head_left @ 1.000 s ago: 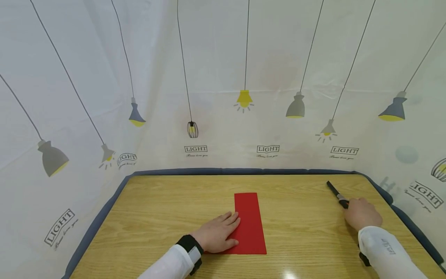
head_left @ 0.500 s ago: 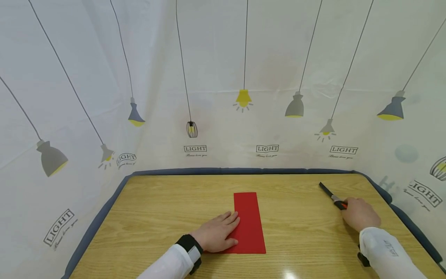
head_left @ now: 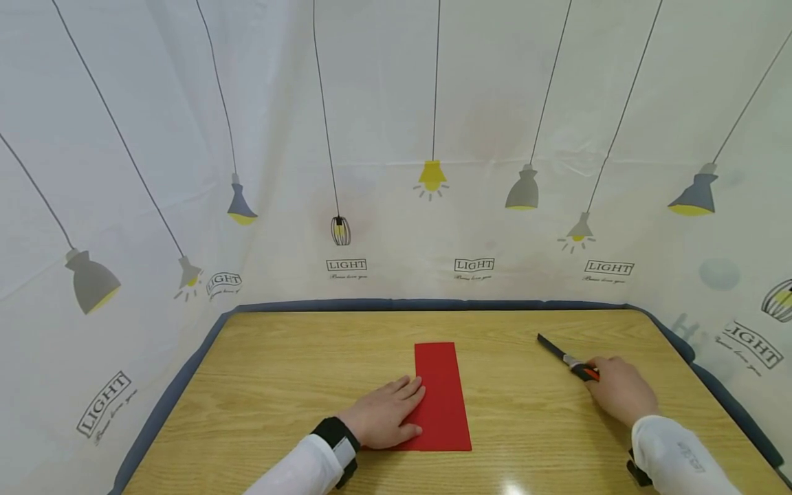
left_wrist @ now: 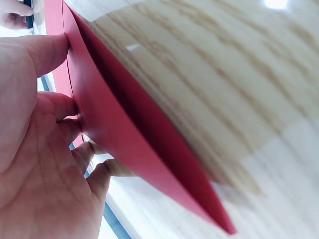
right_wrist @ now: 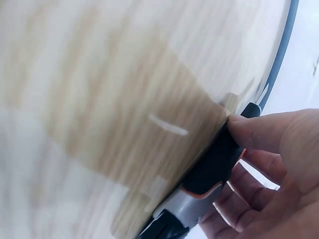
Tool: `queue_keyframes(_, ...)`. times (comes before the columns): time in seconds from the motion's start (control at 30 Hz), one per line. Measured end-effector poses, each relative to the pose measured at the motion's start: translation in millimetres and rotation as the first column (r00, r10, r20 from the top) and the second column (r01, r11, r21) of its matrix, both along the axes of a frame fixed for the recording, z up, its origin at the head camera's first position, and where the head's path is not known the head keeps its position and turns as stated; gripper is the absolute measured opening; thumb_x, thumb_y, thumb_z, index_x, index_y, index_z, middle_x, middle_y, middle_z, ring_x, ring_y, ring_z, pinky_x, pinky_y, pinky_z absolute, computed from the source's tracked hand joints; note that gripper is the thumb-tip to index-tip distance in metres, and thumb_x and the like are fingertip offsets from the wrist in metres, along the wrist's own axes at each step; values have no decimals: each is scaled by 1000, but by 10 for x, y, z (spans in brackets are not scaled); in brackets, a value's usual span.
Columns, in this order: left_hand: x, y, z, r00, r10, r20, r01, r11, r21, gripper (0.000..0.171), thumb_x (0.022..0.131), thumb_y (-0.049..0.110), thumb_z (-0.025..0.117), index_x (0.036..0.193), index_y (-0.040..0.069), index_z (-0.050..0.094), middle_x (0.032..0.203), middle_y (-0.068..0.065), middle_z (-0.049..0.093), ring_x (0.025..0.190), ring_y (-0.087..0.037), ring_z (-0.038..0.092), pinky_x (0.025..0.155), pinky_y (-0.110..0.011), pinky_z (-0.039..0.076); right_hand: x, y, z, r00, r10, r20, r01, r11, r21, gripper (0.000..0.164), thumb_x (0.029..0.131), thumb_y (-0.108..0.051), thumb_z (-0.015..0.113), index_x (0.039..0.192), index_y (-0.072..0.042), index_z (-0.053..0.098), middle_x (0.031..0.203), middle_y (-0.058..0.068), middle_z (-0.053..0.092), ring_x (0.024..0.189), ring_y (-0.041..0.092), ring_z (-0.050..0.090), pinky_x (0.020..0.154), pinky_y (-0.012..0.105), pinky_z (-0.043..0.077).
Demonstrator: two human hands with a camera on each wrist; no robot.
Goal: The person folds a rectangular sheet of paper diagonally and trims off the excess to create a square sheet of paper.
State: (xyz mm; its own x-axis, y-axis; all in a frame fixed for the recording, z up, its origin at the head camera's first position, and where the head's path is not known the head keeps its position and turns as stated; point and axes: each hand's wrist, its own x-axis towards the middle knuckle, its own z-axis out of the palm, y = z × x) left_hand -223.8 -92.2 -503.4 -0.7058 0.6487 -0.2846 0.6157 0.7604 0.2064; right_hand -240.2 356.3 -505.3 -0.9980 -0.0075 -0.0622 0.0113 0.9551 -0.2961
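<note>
A folded sheet of red paper (head_left: 441, 399) lies on the wooden table. My left hand (head_left: 385, 412) rests on its left part, fingers stretched out and pointing right. In the left wrist view the near edge of the paper (left_wrist: 107, 109) gapes between two layers, and my left fingers touch the upper one. Off to the right, my right hand (head_left: 621, 392) grips a slim black utility knife (head_left: 574, 364) with a silver section and orange trim. Its long dark end points up and left. Close up, the thumb presses the black grip (right_wrist: 212, 162) while the fingers curl underneath.
The wooden table (head_left: 297, 350) has a dark blue padded edge (head_left: 396, 304) along its back and sides. A white curtain (head_left: 383, 89) printed with lamps surrounds it. Each wrist wears a black strap, the left one (head_left: 337, 440) plainly visible.
My right hand has moved left with the utility knife, bringing it closer to the red paper. My left hand and the paper have stayed in place.
</note>
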Motion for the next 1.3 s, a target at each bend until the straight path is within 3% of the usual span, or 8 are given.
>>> queue_keyframes(0.33,2,-11,-33,1000,4,-14,-4,1000,2,73,101,50,56,163,19,31,169,3,22,156,-21,16,123,-37,21,154,-355,-71,979,146,-139,-142,989,39,40,93,-13,74,126,8,65,110,28,62,96,45,61,80,60,52)
queue_keyframes(0.57,7,-10,-13,1000,-3,-13,3,1000,2,73,102,51,55,162,19,32,169,2,23,155,-22,18,123,-37,22,260,-663,3,950,225,-218,-228,974,11,43,94,-12,74,133,5,63,111,19,61,98,36,59,81,55,53)
queue_keyframes(0.87,42,16,16,998,10,-69,-12,999,-41,73,100,56,54,162,22,33,168,4,26,154,-21,22,122,-37,25,419,-991,48,906,311,-287,-332,943,-28,46,96,-13,72,138,2,60,111,12,60,98,27,60,81,46,55)
queue_keyframes(1.07,96,62,57,989,12,-145,-25,996,-85,73,99,58,55,160,23,38,166,2,31,152,-23,28,121,-39,27,527,-1173,22,906,323,-275,-346,938,-39,44,99,-14,69,137,3,57,113,12,66,99,23,65,83,45,56)
queue_keyframes(1.3,102,84,39,979,22,-202,-47,992,-120,76,95,63,58,158,24,42,162,-1,38,148,-26,34,121,-42,28,611,-1297,-27,935,299,-191,-308,951,-19,53,103,-22,62,149,1,47,102,4,58,74,10,53,63,31,51)
